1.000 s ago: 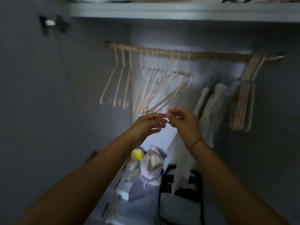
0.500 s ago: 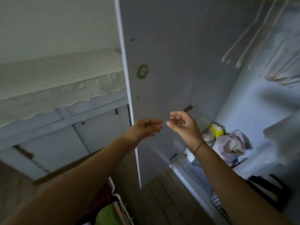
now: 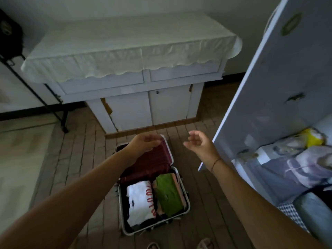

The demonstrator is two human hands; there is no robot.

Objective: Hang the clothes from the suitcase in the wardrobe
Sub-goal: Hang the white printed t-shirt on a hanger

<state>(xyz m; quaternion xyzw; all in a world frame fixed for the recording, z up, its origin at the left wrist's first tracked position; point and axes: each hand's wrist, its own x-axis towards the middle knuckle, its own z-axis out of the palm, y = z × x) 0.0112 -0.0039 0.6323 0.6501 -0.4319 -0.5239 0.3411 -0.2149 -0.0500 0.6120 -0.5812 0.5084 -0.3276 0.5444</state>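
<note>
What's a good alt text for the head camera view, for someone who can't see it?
The person's left hand and right hand, both empty, are held out toward an open suitcase on the floor, packed with a folded white garment and a green garment. An open wardrobe door stands at right, a cloth-covered white cabinet behind.

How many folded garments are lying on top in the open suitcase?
2. A white garment with red print fills the left side of the suitcase; a green garment lies on the right. A pink edge beside it suggests more may be hidden underneath.
</note>
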